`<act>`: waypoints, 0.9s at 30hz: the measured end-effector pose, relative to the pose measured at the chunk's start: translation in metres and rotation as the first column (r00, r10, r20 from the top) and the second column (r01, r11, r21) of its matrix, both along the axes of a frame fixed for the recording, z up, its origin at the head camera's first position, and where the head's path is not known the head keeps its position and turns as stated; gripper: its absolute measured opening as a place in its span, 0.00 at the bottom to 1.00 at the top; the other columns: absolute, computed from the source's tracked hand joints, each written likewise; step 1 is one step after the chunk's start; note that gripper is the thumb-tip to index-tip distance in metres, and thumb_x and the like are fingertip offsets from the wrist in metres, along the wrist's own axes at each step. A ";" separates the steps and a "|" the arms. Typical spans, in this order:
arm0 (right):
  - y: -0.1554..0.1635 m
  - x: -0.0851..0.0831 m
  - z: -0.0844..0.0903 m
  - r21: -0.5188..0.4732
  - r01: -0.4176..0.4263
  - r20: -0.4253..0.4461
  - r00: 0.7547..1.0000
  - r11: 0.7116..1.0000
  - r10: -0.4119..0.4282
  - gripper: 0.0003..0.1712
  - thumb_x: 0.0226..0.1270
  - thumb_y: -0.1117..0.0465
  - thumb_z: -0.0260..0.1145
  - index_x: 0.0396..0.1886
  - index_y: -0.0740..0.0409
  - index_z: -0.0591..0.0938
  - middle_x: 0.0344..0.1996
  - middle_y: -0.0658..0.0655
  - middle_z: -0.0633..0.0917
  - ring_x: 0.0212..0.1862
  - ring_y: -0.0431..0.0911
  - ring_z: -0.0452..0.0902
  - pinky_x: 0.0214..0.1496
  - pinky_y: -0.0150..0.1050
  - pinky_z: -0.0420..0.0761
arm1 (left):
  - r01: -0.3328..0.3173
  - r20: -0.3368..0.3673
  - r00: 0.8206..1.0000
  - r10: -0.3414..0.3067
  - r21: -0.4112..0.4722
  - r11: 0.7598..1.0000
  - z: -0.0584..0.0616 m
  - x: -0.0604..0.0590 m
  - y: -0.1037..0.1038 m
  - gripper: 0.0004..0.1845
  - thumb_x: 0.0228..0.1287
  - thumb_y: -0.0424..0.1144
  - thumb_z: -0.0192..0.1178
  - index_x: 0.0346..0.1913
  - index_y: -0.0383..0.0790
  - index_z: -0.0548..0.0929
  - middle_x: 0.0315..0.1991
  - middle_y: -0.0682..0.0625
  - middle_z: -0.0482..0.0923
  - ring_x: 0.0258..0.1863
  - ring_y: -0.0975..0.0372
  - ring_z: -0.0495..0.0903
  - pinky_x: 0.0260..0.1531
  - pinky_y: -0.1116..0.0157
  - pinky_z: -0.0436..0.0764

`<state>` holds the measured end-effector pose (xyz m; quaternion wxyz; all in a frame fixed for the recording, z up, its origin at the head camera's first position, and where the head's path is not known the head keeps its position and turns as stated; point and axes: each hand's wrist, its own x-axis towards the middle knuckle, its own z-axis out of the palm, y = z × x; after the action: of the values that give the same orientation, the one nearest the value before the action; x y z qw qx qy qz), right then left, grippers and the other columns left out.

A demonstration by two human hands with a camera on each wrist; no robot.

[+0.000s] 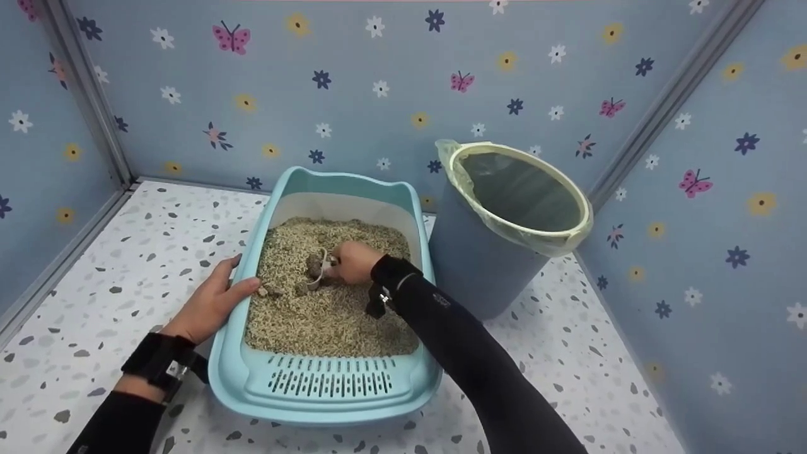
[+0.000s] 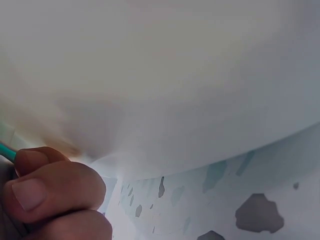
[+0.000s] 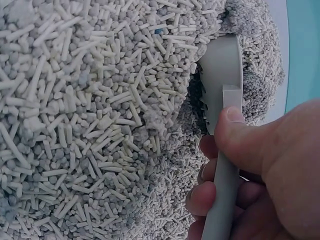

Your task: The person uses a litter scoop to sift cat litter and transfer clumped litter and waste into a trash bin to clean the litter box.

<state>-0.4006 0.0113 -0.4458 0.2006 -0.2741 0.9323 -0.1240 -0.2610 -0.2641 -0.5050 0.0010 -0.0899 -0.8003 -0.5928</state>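
Note:
A light-blue litter box (image 1: 315,407) with pale inner walls holds tan pellet litter (image 1: 315,325). My left hand (image 1: 205,306) grips its left rim, thumb over the edge; in the left wrist view the curled fingers (image 2: 60,190) show beside the box's pale outer wall (image 2: 190,90). My right hand (image 1: 356,261) grips the handle of a light grey litter scoop (image 3: 222,62), thumb along the top. The scoop's slotted head is tilted on edge and partly sunk in the litter. Dark clumps (image 1: 313,265) lie around the scoop, with smaller ones close to my left thumb.
A blue-grey trash bin (image 1: 485,271) with a pale bag folded over its rim stands right of the box, beside my right forearm. Flowered panels (image 1: 378,94) rise behind and on both sides. Speckled white surface (image 1: 157,252) lies under the box and bin.

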 end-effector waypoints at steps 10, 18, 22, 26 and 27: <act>0.003 0.000 0.002 0.002 -0.005 -0.051 0.999 1.000 0.005 0.18 0.86 0.51 0.69 0.34 0.51 0.76 0.27 0.48 0.70 0.31 0.43 0.65 0.39 0.38 0.65 | -0.004 0.007 1.000 0.004 0.011 1.000 -0.001 0.000 0.001 0.43 0.89 0.50 0.55 0.89 0.31 0.48 0.71 0.25 0.72 0.57 0.42 0.87 0.52 0.65 0.88; 0.008 0.001 0.007 -0.072 -0.039 -0.046 0.998 0.997 0.036 0.20 0.86 0.54 0.69 0.33 0.52 0.72 0.27 0.49 0.67 0.31 0.44 0.63 0.38 0.36 0.61 | 0.009 -0.005 1.000 -0.009 0.024 1.000 0.000 0.001 0.001 0.42 0.89 0.49 0.54 0.89 0.31 0.48 0.73 0.25 0.70 0.62 0.40 0.84 0.55 0.68 0.85; 0.009 -0.001 0.009 -0.089 -0.025 -0.045 0.999 0.996 0.021 0.18 0.87 0.55 0.69 0.33 0.52 0.74 0.26 0.49 0.68 0.30 0.44 0.63 0.37 0.37 0.61 | 0.004 -0.003 1.000 -0.004 0.022 1.000 0.001 0.001 0.002 0.42 0.89 0.48 0.54 0.89 0.30 0.49 0.73 0.24 0.71 0.61 0.40 0.84 0.54 0.67 0.86; 0.010 0.001 0.012 -0.078 -0.022 -0.066 0.998 0.997 0.016 0.19 0.88 0.55 0.68 0.33 0.52 0.73 0.26 0.49 0.67 0.29 0.43 0.61 0.37 0.37 0.60 | 0.004 0.001 1.000 -0.004 0.022 1.000 0.002 0.001 0.002 0.42 0.89 0.48 0.55 0.89 0.30 0.48 0.73 0.23 0.71 0.61 0.39 0.85 0.53 0.65 0.88; 0.010 0.002 0.014 -0.083 -0.016 -0.065 0.998 0.996 0.011 0.18 0.88 0.55 0.67 0.34 0.52 0.73 0.26 0.49 0.67 0.30 0.43 0.62 0.38 0.37 0.60 | 0.004 0.001 1.000 -0.004 0.018 1.000 0.002 0.000 0.002 0.42 0.89 0.48 0.55 0.89 0.30 0.48 0.73 0.23 0.71 0.61 0.38 0.85 0.54 0.66 0.87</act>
<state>-0.3982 0.0214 -0.4320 0.1596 -0.2925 0.9305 -0.1524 -0.2609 -0.2622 -0.5030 0.0001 -0.0913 -0.7948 -0.5999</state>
